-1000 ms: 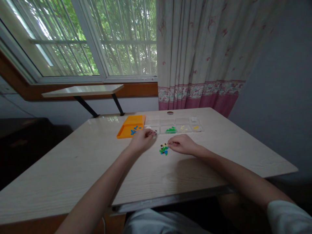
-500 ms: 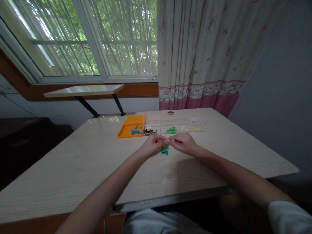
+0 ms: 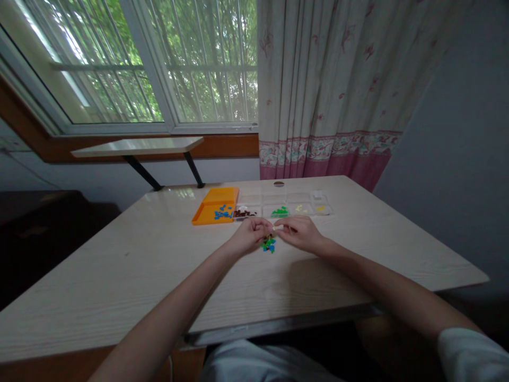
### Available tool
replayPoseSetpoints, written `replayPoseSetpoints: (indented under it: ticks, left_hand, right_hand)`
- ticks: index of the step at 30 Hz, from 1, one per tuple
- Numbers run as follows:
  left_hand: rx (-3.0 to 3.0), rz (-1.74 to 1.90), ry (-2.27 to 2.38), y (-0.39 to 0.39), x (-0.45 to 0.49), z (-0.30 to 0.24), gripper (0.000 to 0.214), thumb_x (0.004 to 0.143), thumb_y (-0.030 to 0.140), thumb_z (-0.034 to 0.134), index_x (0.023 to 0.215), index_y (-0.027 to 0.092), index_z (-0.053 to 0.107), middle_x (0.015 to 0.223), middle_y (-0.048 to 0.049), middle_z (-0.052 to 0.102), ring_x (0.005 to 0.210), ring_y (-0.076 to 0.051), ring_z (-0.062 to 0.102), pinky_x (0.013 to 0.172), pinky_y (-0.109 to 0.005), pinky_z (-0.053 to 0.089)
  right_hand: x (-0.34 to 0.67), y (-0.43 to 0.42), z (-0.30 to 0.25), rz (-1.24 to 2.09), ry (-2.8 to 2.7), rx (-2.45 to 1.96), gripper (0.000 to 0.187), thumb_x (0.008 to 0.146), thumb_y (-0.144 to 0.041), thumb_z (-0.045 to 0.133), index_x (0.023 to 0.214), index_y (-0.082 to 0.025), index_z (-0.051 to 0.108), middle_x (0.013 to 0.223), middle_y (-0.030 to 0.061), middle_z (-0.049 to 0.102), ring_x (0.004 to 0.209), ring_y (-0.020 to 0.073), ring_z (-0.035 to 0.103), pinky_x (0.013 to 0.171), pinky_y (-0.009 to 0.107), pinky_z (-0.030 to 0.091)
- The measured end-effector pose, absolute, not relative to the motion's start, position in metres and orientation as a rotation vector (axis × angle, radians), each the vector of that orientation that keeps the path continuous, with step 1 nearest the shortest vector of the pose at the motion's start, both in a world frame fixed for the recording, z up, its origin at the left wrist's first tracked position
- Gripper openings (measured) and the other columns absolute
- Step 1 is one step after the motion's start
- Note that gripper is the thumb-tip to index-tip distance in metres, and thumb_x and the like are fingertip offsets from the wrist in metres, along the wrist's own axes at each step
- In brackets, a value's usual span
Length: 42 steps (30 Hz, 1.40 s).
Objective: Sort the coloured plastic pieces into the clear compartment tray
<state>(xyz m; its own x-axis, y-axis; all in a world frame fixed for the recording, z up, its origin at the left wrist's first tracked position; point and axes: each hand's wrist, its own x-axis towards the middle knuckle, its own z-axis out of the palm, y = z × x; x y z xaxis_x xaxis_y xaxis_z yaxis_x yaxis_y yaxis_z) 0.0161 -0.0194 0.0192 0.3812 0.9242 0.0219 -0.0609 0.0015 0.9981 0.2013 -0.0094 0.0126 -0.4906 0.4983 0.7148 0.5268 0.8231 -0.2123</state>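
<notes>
My left hand (image 3: 250,234) is closed, thumb and fingers pinching a small cluster of joined plastic building bricks (image 3: 269,244). Green and blue bricks, with some dark brown ones, show below its fingertips; the upper part is hidden by the fingers. My right hand (image 3: 301,232) meets it from the right, thumb and forefinger pinched at a tiny pale yellowish brick (image 3: 274,227) at the top of the cluster. Whether that brick touches the cluster is too small to tell. Both hands are just above the table, in front of the clear compartment box (image 3: 262,205).
An orange tray (image 3: 218,195) at the box's left holds blue bricks (image 3: 223,213). Dark brown bricks (image 3: 244,213), green bricks (image 3: 280,212), pale yellow bricks (image 3: 301,209) and yellow pieces (image 3: 320,208) lie in the box's front compartments. A raised shelf (image 3: 139,146) stands at the table's back left.
My right fingertips have parted slightly from the left ones, and the pale brick between them shows a little more. The cluster has shifted very slightly.
</notes>
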Motion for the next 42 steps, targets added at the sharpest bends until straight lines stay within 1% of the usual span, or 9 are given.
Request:
replayPoseSetpoints:
  ticks: [8, 12, 14, 20, 24, 26, 31, 38, 42]
  left_hand:
    - [1.446, 0.926, 0.92, -0.02, 0.016, 0.023, 0.037, 0.058, 0.042, 0.071, 0.07, 0.009, 0.059, 0.039, 0.0061, 0.041, 0.034, -0.002, 0.029, 0.038, -0.018, 0.016]
    - [1.577, 0.986, 0.998, -0.015, 0.01, 0.019, 0.033, 0.068, 0.042, 0.062, 0.075, 0.01, 0.059, 0.041, 0.0066, 0.039, 0.035, -0.003, 0.028, 0.038, -0.017, 0.017]
    - [1.746, 0.987, 1.096, -0.011, 0.003, 0.016, 0.029, 0.073, 0.039, 0.056, 0.078, 0.01, 0.06, 0.045, 0.005, 0.042, 0.038, -0.004, 0.031, 0.04, -0.017, 0.02]
    - [2.379, 0.638, 1.276, -0.01, -0.015, 0.018, 0.025, 0.079, 0.026, 0.046, 0.091, 0.016, 0.066, 0.071, -0.0044, 0.063, 0.06, -0.012, 0.053, 0.055, -0.02, 0.037]
    - [2.531, 0.44, 1.266, -0.013, -0.016, 0.019, 0.029, 0.081, 0.023, 0.042, 0.1, 0.02, 0.065, 0.092, -0.0067, 0.067, 0.082, -0.017, 0.06, 0.072, -0.025, 0.042]
    - [2.565, 0.401, 1.271, -0.013, -0.016, 0.019, 0.03, 0.081, 0.023, 0.042, 0.101, 0.021, 0.064, 0.096, -0.0069, 0.067, 0.087, -0.018, 0.06, 0.075, -0.026, 0.042]
    - [2.611, 0.38, 1.265, -0.013, -0.016, 0.018, 0.029, 0.081, 0.025, 0.042, 0.1, 0.021, 0.064, 0.093, -0.006, 0.068, 0.084, -0.018, 0.061, 0.072, -0.025, 0.043]
    - [2.631, 0.384, 1.276, -0.016, -0.015, 0.02, 0.028, 0.08, 0.027, 0.044, 0.1, 0.022, 0.064, 0.08, -0.0042, 0.068, 0.066, -0.015, 0.06, 0.058, -0.022, 0.039]
    - [2.648, 0.387, 1.25, -0.017, -0.015, 0.019, 0.029, 0.081, 0.028, 0.043, 0.101, 0.022, 0.063, 0.08, -0.0039, 0.067, 0.068, -0.015, 0.06, 0.061, -0.022, 0.04]
  right_hand:
    - [0.2, -0.01, 0.012, -0.02, -2.179, -0.754, 0.024, 0.082, -0.037, 0.052, 0.083, -0.019, 0.066, 0.056, -0.0011, 0.057, 0.053, 0.0082, 0.051, 0.056, 0.019, 0.035]
    - [0.203, -0.008, 0.015, -0.029, -2.154, -0.76, 0.024, 0.081, -0.037, 0.052, 0.084, -0.019, 0.066, 0.058, -0.0006, 0.059, 0.053, 0.0084, 0.052, 0.058, 0.019, 0.037]
    - [0.207, -0.007, 0.019, -0.053, -2.119, -0.774, 0.023, 0.081, -0.036, 0.052, 0.083, -0.018, 0.066, 0.058, -0.0004, 0.059, 0.052, 0.008, 0.051, 0.058, 0.019, 0.038]
    - [0.219, -0.001, 0.029, -0.143, -2.002, -0.809, 0.022, 0.08, -0.035, 0.053, 0.082, -0.018, 0.067, 0.059, 0.001, 0.061, 0.049, 0.0083, 0.048, 0.056, 0.021, 0.039]
    - [0.222, 0.001, 0.029, -0.135, -2.0, -0.833, 0.022, 0.081, -0.035, 0.053, 0.085, -0.019, 0.066, 0.06, 0.0008, 0.061, 0.05, 0.0084, 0.049, 0.056, 0.021, 0.039]
    - [0.222, 0.001, 0.029, -0.139, -2.011, -0.821, 0.022, 0.081, -0.035, 0.052, 0.084, -0.019, 0.066, 0.059, 0.0006, 0.06, 0.049, 0.0081, 0.048, 0.057, 0.021, 0.039]
    - [0.221, 0.0, 0.029, -0.166, -2.015, -0.807, 0.021, 0.081, -0.035, 0.053, 0.083, -0.019, 0.066, 0.059, 0.0002, 0.06, 0.048, 0.0079, 0.047, 0.056, 0.021, 0.039]
    - [0.221, 0.001, 0.027, -0.18, -2.0, -0.783, 0.021, 0.08, -0.035, 0.054, 0.083, -0.018, 0.066, 0.058, -0.0001, 0.06, 0.048, 0.0077, 0.047, 0.055, 0.02, 0.039]
    - [0.222, 0.0, 0.028, -0.168, -2.007, -0.774, 0.02, 0.08, -0.034, 0.054, 0.084, -0.019, 0.066, 0.06, -0.0001, 0.06, 0.049, 0.0076, 0.048, 0.057, 0.021, 0.039]
